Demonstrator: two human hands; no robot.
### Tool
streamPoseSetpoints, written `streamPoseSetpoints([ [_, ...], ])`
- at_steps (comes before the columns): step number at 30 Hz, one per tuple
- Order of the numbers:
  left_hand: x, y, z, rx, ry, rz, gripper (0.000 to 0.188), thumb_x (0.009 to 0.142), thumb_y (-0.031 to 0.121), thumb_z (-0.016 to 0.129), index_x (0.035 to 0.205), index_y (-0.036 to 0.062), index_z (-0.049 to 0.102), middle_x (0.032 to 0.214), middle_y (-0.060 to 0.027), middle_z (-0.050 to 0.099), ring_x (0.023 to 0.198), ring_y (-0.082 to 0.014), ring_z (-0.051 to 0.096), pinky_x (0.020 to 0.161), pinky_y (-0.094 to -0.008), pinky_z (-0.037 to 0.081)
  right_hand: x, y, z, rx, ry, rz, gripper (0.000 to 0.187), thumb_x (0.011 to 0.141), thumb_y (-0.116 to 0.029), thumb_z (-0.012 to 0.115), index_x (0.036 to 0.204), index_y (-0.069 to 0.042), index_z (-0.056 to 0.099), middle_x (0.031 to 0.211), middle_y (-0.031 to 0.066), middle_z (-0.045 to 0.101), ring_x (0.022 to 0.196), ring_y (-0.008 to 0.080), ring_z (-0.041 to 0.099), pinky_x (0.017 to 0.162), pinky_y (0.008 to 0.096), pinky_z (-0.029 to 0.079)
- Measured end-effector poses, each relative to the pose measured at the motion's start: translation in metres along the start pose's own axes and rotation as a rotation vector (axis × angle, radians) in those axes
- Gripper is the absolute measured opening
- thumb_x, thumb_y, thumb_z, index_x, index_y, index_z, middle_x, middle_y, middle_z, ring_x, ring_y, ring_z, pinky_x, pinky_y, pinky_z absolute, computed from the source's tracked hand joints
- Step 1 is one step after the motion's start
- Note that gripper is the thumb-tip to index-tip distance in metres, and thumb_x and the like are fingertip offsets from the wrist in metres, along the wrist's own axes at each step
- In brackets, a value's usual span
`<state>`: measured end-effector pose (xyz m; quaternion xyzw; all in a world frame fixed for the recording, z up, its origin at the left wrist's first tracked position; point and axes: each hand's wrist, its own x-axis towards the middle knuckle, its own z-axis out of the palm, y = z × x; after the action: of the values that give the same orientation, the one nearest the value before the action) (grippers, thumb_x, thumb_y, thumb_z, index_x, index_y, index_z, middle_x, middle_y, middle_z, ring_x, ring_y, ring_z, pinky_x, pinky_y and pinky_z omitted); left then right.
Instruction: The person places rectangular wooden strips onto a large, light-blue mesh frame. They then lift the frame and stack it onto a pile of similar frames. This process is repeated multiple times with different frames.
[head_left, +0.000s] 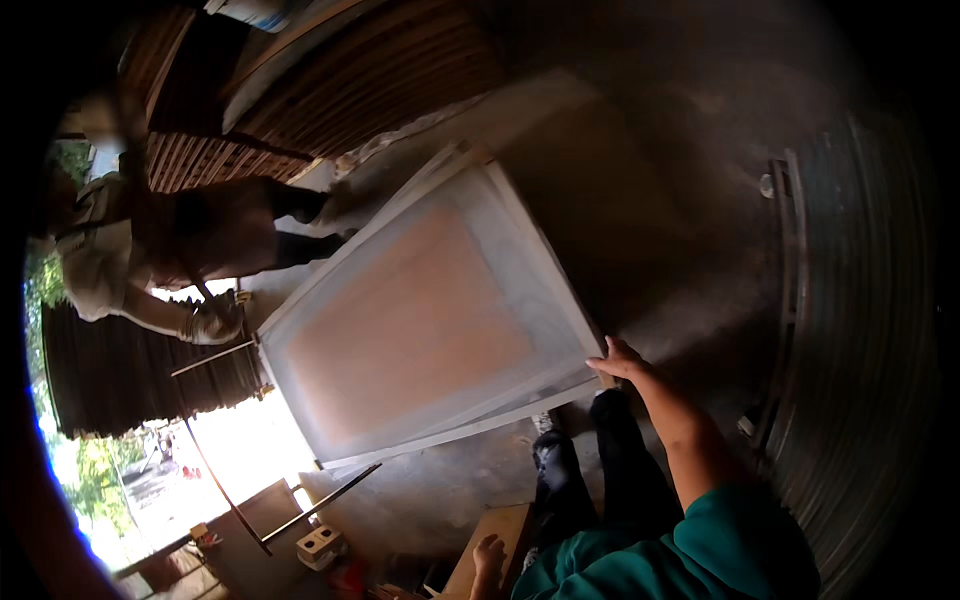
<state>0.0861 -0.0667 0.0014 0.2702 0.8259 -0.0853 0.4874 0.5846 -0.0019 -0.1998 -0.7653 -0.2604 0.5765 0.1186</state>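
A large rectangular framed panel [420, 330] lies in front of me, with a pale rim, a hazy whitish border and a pinkish-brown middle. Its near right corner is gripped by my right hand [617, 360], thumb and fingers closed over the edge. A second pale edge shows just beneath the panel. My left hand [488, 555] is low in the view, away from the panel, over or beside a wooden board [500, 525]. Its fingers look curled, with nothing visible in them.
Another person [110, 240] stands at the far left, a gloved hand near the panel's far side. Slatted wooden stacks [370, 90] line the back left. Stacked sheets [860, 300] rise at the right. A metal bar [325, 508] and a hollow block [320, 546] are at the lower left.
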Motion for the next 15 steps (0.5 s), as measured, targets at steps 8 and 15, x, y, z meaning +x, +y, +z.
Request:
streamPoseSetpoints([
  [8, -0.009, -0.007, -0.028, -0.107, 0.04, 0.042, 0.037, 0.078, 0.012, 0.059, 0.112, -0.0026, 0.058, 0.087, -0.0103, 0.061, 0.066, -0.0171, 0.057, 0.056, -0.0288, 0.049, -0.015, -0.022, 0.032, -0.026, 0.155, 0.13, 0.067, 0.062, -0.023, 0.068, 0.119, 0.003, 0.044, 0.11, 0.0256, 0.057, 0.105, 0.0363, 0.055, 0.089, 0.0387, 0.046],
  [15, 0.034, 0.044, -0.058, -0.626, -0.329, 0.131, 0.059, 0.085, 0.026, 0.061, 0.133, 0.0059, 0.035, 0.12, -0.016, 0.049, 0.105, -0.0373, 0.055, 0.082, -0.0514, 0.049, -0.153, -0.105, 0.02, 0.623, 0.279, -0.056, 0.031, 0.055, -0.004, 0.061, 0.085, -0.001, 0.056, 0.077, 0.0085, 0.06, 0.075, 0.0209, 0.059, 0.065, 0.0336, 0.049],
])
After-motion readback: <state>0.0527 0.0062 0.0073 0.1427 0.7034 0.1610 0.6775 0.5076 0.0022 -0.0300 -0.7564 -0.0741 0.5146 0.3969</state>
